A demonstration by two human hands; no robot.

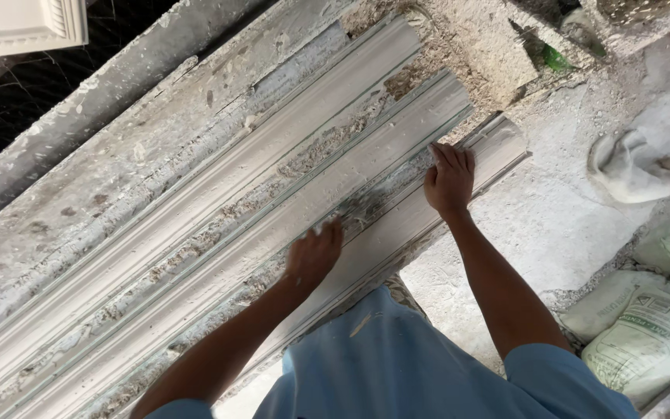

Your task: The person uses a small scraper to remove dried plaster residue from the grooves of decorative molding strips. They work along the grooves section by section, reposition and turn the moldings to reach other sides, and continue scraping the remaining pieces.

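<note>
Long white plaster cornice mouldings (pixel 273 186) lie side by side on a plaster-crusted workbench (pixel 102 186), running diagonally from lower left to upper right. My left hand (pixel 316 252) is blurred and presses on the groove between the two nearer mouldings, fingers curled; whether it holds anything I cannot tell. My right hand (pixel 450 180) rests flat, fingers together, on the nearest moulding (pixel 498 147) close to its far end. Grey wet plaster shows between my hands.
Filled sacks (pixel 649 334) lie on the floor at lower right. A crumpled dusty bag (pixel 645 155) sits at the right. A white framed panel (pixel 21 27) is at top left above dark netting. My blue shirt (pixel 397 365) fills the bottom.
</note>
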